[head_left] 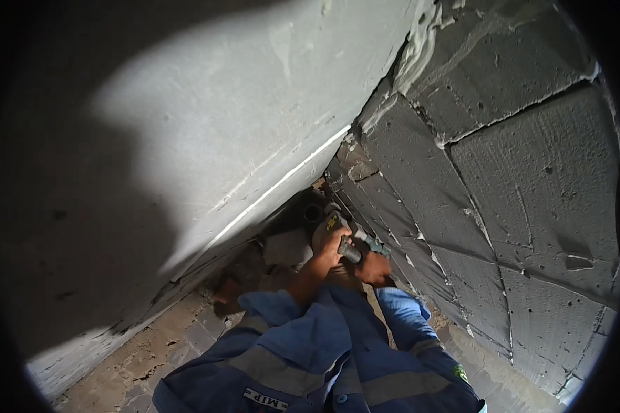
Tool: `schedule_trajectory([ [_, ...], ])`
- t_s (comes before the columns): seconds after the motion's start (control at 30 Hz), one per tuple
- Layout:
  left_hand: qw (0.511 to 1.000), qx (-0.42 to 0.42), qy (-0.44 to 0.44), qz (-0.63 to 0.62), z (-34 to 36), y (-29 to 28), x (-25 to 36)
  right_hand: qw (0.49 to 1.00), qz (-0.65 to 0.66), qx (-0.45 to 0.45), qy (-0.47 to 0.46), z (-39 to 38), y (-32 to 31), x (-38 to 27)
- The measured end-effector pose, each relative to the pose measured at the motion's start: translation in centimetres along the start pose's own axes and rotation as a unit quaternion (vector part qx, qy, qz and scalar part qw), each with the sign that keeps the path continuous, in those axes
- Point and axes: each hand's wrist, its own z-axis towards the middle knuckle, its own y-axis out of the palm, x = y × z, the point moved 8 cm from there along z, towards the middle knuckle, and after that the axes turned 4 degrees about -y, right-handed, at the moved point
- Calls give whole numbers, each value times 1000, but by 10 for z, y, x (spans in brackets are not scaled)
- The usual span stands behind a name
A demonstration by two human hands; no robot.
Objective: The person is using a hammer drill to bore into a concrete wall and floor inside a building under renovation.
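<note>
Low in the corner between two walls, my hands are on a dark grey-green power tool [329,226] with a yellow-green marking. Its exact kind is hard to make out in the dim light. My left hand [332,245] is closed round the tool's body. To its right, my right hand [375,267] grips the tool's other side, just below a greenish part that sticks out toward the block wall. The fingers of the right hand are partly hidden and blurred. The tool's working end is lost in shadow.
A smooth pale wall [255,110] rises on the left, a rough grey block wall [530,172] on the right. Beyond the tool is a round dark pipe opening [313,213]. A pale block [287,248] lies beside my left forearm. Dirt covers the paved floor [158,344].
</note>
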Motion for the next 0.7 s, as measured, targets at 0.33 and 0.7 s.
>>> schedule_trajectory([
  [0.33, 991, 69, -112, -26, 26, -23, 8, 1000, 10, 3, -12, 37, 25, 3],
  [0.7, 992, 87, -82, -31, 66, -6, 36, 997, 62, 31, -20, 77, 11, 8],
])
